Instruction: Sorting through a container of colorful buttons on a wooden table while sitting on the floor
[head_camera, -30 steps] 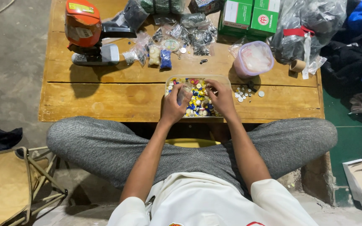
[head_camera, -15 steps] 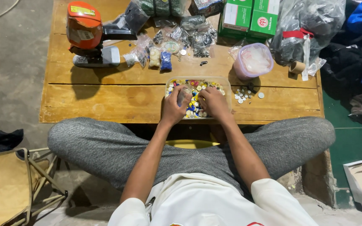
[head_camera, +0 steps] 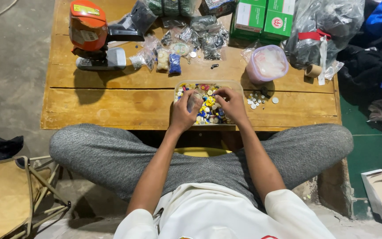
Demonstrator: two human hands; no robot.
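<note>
Low wooden table [head_camera: 111, 104] on a concrete floor [head_camera: 9, 79]. Left hand [head_camera: 183, 113] and right hand [head_camera: 231, 104], fingers curled narrow, dig in the button tray [head_camera: 239, 88]; any hold cannot be told.

From my remote seat I see dim, warm artificial light falling from above, brightest on the wooden table [head_camera: 111, 102]. The orange tool [head_camera: 89, 31] throws a soft shadow toward 6 o'clock. Glare glints off the plastic bags [head_camera: 328, 26] at 1 o'clock. Corners at 3 and 9 o'clock sink into murk. Focus is fair at centre; edges bow slightly, wide-angle style.
</note>
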